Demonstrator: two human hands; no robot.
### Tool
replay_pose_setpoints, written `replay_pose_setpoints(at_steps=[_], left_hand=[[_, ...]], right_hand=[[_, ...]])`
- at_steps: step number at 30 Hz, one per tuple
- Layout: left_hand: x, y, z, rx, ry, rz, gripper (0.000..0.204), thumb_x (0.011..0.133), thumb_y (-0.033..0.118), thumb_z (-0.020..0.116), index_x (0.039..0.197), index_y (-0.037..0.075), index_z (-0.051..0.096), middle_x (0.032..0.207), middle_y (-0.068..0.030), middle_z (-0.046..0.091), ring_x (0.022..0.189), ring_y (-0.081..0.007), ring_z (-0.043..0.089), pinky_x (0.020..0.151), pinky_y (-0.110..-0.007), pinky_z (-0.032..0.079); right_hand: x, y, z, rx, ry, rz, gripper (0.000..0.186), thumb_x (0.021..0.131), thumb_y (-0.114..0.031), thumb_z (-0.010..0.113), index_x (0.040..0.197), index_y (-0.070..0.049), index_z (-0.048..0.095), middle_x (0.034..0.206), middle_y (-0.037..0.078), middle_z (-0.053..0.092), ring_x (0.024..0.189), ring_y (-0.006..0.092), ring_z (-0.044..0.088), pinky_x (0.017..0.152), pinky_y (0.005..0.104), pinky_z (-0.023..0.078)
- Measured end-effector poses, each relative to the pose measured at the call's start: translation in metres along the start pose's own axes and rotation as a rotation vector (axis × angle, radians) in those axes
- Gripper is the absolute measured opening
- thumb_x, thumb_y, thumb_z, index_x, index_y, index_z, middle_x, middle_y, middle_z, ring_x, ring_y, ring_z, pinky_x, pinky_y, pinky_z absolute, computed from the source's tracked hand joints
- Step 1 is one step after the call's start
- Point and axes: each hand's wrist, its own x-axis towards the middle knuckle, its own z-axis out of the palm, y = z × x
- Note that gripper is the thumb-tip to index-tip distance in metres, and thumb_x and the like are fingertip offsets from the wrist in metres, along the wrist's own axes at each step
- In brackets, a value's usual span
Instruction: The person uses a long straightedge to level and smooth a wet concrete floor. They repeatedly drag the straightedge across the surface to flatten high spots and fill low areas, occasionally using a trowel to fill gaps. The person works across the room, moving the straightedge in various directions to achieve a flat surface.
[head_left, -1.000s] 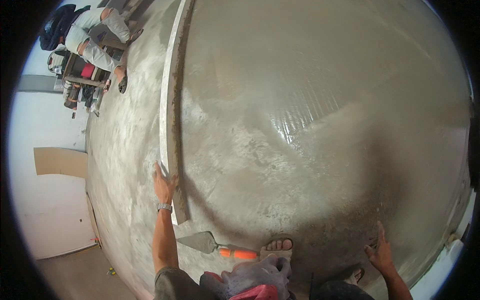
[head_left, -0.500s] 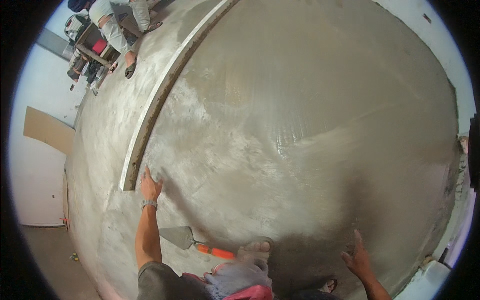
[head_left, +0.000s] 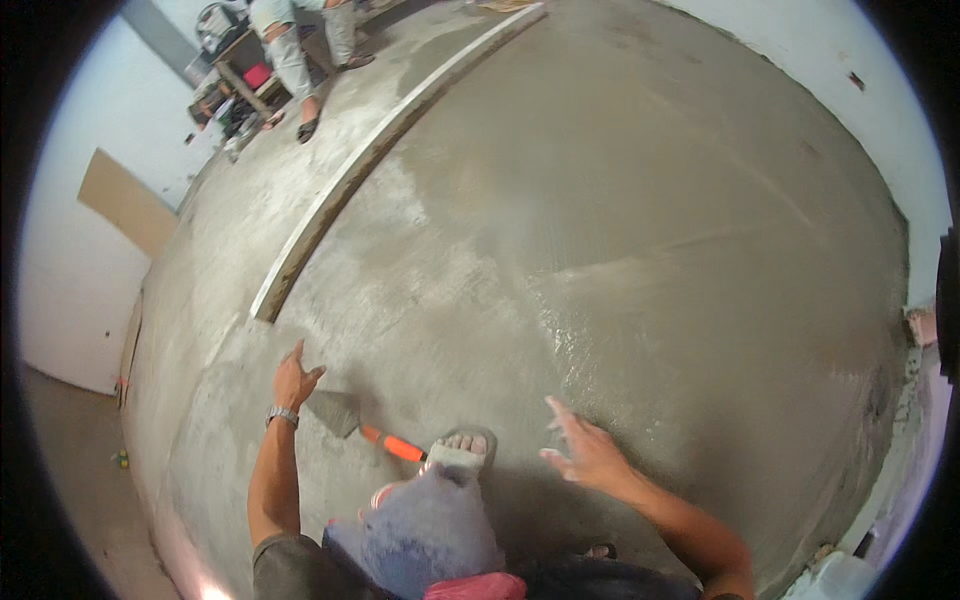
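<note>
My left hand (head_left: 297, 376), a watch on its wrist, is empty with fingers apart, just short of the near end of a long pale straightedge (head_left: 370, 150) lying on the grey floor. Below that hand lies a pointed trowel (head_left: 332, 410) with an orange handle (head_left: 393, 443), beside my sandalled foot (head_left: 463, 450). My right hand (head_left: 588, 450) hangs empty over the smooth damp concrete (head_left: 680, 260), dusty fingers spread. A grey cloth (head_left: 420, 530) shows over my leg at the lower edge.
Another person's legs (head_left: 290, 60) are at the upper left, by a wooden stand (head_left: 240, 70) with bags and a red object. A brown board (head_left: 130, 200) leans against the left wall (head_left: 70, 290). A white wall (head_left: 850, 130) borders the concrete on the right.
My left hand has left the straightedge, which now lies farther ahead and slants rightward in view. My right hand has moved up and leftward. The view has turned.
</note>
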Motion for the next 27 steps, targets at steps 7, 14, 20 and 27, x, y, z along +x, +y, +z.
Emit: replay_pose_setpoints(at_steps=[7,14,20,27], left_hand=[[-0.017,0.001,-0.048,-0.03,0.007,-0.073,0.076,0.076,0.034,0.079,0.139,0.006,0.048,0.125,-0.0248,0.059,0.12,-0.0375,0.055,0.099,-0.043,0.045],[0.115,-0.079,0.004,-0.035,0.11,-0.117,0.079,0.076,0.034,0.078,0.142,0.009,0.043,0.137,-0.0268,0.048,0.122,-0.0403,0.051,0.101,-0.045,0.044],[0.268,-0.101,0.025,-0.026,0.11,-0.206,0.089,0.077,0.035,0.078,0.149,0.013,0.031,0.141,-0.0278,0.042,0.128,-0.0422,0.046,0.103,-0.053,0.039],[0.378,-0.121,0.064,0.009,0.091,-0.161,0.083,0.08,0.031,0.076,0.148,0.015,0.032,0.138,-0.0221,0.048,0.122,-0.0417,0.051,0.101,-0.06,0.038]], right_hand=[[0.005,-0.033,0.024,-0.113,-0.178,-0.107,0.084,0.087,-0.027,0.068,0.152,-0.009,0.018,0.125,0.021,0.058,0.11,0.0392,0.059,0.096,0.0457,0.046],[0.008,0.0,-0.003,-0.205,-0.128,0.23,0.086,0.083,-0.025,0.074,0.151,-0.009,0.023,0.118,0.018,0.062,0.106,0.0352,0.061,0.094,0.0446,0.047],[0.036,-0.033,-0.058,-0.364,-0.113,0.766,0.08,0.084,-0.025,0.071,0.148,-0.006,0.028,0.128,0.021,0.058,0.116,0.0385,0.057,0.1,0.0459,0.044],[0.088,-0.045,-0.059,-0.471,-0.289,0.847,0.077,0.084,-0.027,0.065,0.147,-0.004,0.028,0.124,0.022,0.059,0.111,0.0388,0.058,0.098,0.0458,0.045]])
